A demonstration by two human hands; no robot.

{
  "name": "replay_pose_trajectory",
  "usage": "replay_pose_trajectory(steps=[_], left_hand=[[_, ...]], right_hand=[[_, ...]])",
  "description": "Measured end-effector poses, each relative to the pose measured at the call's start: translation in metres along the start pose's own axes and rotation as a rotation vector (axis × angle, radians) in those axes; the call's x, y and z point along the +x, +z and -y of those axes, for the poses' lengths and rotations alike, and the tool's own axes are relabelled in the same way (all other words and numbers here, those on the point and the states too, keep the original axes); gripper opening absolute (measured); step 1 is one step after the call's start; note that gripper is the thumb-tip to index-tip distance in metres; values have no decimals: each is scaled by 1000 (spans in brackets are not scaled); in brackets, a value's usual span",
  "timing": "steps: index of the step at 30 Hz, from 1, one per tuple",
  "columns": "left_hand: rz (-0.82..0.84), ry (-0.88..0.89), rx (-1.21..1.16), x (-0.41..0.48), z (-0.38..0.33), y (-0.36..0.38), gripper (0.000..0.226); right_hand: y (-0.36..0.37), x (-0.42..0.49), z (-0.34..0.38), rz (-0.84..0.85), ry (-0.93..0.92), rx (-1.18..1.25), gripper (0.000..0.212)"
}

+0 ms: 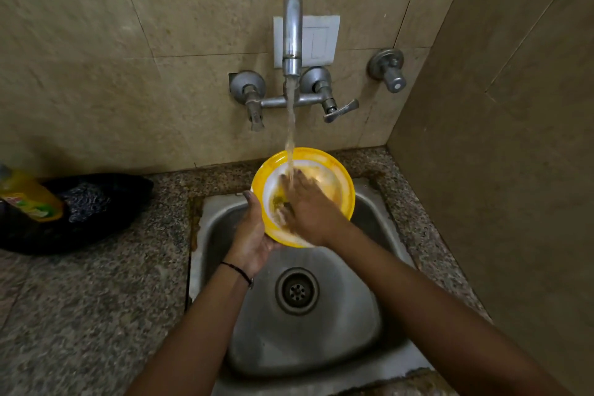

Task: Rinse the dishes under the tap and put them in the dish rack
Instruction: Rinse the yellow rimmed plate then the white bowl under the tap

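Two hands on yellow bowl (340,183), middle of frame, over sink (369,315). Left hand (254,235) holds rim. Right hand (308,209) flat, open, rubbing inside. Tap (292,32) water hits bowl. Best: tilt bowl, rub all round till brown bits go.

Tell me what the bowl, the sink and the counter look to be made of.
Bowl: likely plastic or melamine, glossy yellow outside, white inside, with a thin uniform rim.
Sink: stainless steel, brushed and dulled, going by its grey metallic sheen and water marks.
Counter: probably polished granite, judging by its speckled grey-brown grain.
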State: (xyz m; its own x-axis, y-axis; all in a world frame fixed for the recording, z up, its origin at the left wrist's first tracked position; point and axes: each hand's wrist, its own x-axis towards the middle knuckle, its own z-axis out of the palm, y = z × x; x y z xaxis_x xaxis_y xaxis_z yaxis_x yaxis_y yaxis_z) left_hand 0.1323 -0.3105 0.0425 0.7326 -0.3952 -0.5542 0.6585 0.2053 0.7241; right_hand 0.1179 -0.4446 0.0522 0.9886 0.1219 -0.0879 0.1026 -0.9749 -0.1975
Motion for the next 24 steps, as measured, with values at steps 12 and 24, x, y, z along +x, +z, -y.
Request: replay_pose_trajectory(steps=[12, 24], left_hand=[[-157, 94, 121, 7, -7, -31, 56], [-163, 103, 83, 9, 16, -19, 72]], right_hand=[[25, -42, -21, -31, -340, 86, 26], [45, -33, 63, -251, -22, 450, 27]])
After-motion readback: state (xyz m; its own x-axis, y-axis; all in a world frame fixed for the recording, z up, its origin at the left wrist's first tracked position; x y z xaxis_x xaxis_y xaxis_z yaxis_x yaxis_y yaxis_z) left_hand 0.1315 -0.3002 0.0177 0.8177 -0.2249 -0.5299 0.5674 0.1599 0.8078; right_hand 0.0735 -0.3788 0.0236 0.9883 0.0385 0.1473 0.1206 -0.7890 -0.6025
